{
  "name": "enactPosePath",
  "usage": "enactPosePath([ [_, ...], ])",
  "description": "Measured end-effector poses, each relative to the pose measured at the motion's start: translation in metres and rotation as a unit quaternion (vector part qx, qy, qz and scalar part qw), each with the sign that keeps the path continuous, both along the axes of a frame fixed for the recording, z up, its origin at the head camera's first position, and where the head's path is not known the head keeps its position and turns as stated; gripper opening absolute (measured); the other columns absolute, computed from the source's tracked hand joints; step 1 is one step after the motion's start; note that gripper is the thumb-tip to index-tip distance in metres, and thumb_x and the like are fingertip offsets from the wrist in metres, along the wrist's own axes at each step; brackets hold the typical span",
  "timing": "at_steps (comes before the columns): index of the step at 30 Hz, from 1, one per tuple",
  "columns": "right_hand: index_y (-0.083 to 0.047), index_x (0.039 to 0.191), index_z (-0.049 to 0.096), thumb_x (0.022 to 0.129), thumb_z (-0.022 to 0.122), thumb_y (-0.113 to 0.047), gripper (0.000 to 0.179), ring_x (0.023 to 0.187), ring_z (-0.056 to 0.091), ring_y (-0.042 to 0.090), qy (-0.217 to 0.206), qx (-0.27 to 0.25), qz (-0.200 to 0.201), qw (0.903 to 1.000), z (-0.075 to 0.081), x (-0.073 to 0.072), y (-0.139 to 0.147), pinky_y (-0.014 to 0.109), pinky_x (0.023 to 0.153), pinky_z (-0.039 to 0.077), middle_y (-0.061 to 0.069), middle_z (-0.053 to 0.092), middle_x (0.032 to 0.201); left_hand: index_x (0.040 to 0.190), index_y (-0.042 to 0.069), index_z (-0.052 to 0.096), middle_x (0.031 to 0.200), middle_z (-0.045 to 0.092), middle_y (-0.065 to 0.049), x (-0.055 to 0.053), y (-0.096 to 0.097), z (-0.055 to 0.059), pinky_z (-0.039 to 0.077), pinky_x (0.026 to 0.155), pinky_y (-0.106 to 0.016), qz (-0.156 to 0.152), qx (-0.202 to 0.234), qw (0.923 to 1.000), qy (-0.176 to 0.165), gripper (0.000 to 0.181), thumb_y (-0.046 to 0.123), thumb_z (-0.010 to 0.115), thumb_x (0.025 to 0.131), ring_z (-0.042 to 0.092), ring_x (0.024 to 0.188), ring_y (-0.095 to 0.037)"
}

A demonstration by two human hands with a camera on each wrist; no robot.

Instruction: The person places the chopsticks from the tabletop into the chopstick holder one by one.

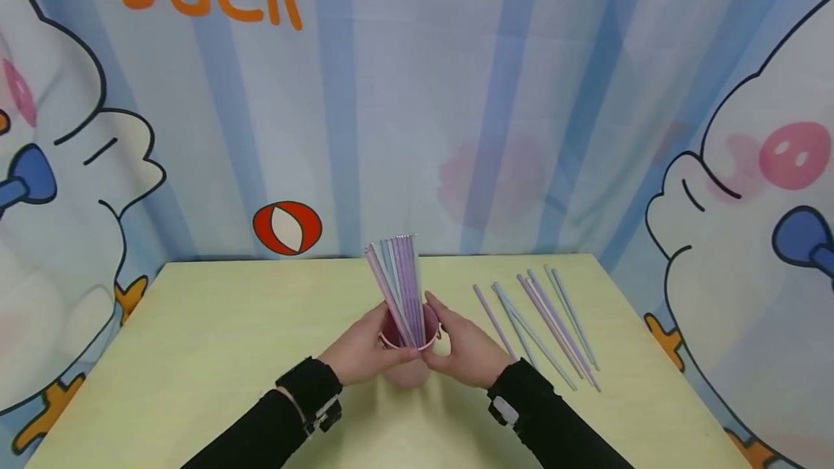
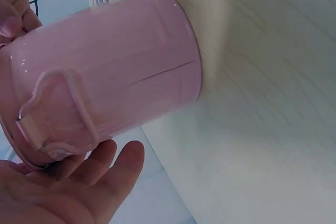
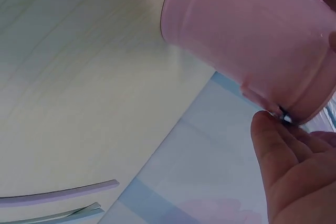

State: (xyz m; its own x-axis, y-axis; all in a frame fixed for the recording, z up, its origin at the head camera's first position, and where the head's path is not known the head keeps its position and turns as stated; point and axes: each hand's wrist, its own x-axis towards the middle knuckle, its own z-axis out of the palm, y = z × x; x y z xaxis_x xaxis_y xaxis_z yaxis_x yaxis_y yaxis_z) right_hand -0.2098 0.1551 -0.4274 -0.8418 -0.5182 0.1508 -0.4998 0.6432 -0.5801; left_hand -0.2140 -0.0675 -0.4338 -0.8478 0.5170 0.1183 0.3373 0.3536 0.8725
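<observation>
A pink bucket with small side handles stands upright near the middle of the table; whether its base touches the tabletop I cannot tell. Thin purple and light blue sticks rise out of it in a bundle leaning slightly left. My left hand grips the rim from the left, thumb on the near side. From the right, my right hand holds the same rim, its thumb close to the left one. In the left wrist view, fingers curve beside a looped handle.
Several loose purple and blue sticks lie spread on the table right of the bucket. The pale yellow tabletop ends at a striped blue curtain behind, with printed cartoon ducks at both sides.
</observation>
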Motion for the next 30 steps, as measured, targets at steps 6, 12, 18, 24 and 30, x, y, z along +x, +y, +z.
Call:
enactPosePath([
  [6, -0.008, 0.145, 0.044, 0.089, 0.064, -0.012, 0.061, 0.118, 0.056, 0.028, 0.006, 0.016, -0.057, 0.9982, 0.002, -0.017, 0.023, 0.043, 0.098, 0.045, 0.012, 0.054, 0.137, 0.151, 0.026, 0.028, 0.142, 0.046, 0.001, -0.002, -0.002, -0.005, 0.041, 0.102, -0.045, 0.027, -0.020, 0.9994, -0.008, 0.086, 0.043, 0.077, 0.082, 0.051, 0.122, -0.019],
  [12, -0.001, 0.129, 0.061, 0.091, 0.062, -0.004, 0.038, 0.092, 0.063, 0.025, 0.036, 0.116, -0.148, 0.9814, -0.014, -0.050, 0.059, 0.037, 0.075, 0.052, 0.013, 0.066, 0.106, 0.150, 0.022, 0.030, 0.142, 0.046, 0.000, -0.002, -0.003, -0.004, 0.040, 0.103, -0.046, 0.024, -0.024, 0.9994, -0.002, 0.084, 0.041, 0.077, 0.083, 0.050, 0.122, -0.020],
  [18, 0.003, 0.123, 0.064, 0.089, 0.067, -0.005, 0.034, 0.095, 0.064, 0.031, 0.048, 0.183, -0.175, 0.9663, -0.027, -0.072, 0.072, 0.042, 0.080, 0.051, 0.014, 0.068, 0.099, 0.150, 0.021, 0.031, 0.142, 0.046, -0.001, -0.002, -0.004, -0.003, 0.039, 0.104, -0.047, 0.016, -0.015, 0.9998, -0.005, 0.082, 0.036, 0.077, 0.083, 0.050, 0.122, -0.021],
  [24, 0.004, 0.114, 0.068, 0.090, 0.064, -0.003, 0.025, 0.102, 0.063, 0.036, 0.039, 0.219, -0.198, 0.9546, -0.031, -0.077, 0.064, 0.046, 0.087, 0.050, 0.019, 0.068, 0.104, 0.149, 0.023, 0.031, 0.141, 0.046, 0.000, -0.002, -0.004, -0.004, 0.041, 0.103, -0.044, 0.024, -0.021, 0.9994, -0.013, 0.083, 0.037, 0.078, 0.082, 0.050, 0.121, -0.020],
  [30, -0.002, 0.087, 0.069, 0.095, 0.055, -0.001, 0.016, 0.082, 0.065, 0.035, 0.038, 0.227, -0.232, 0.9452, -0.042, -0.083, 0.057, 0.047, 0.073, 0.052, 0.015, 0.067, 0.086, 0.149, 0.021, 0.032, 0.142, 0.046, 0.000, -0.002, -0.005, -0.003, 0.041, 0.103, -0.044, 0.024, -0.025, 0.9994, -0.002, 0.083, 0.039, 0.078, 0.082, 0.050, 0.122, -0.020],
])
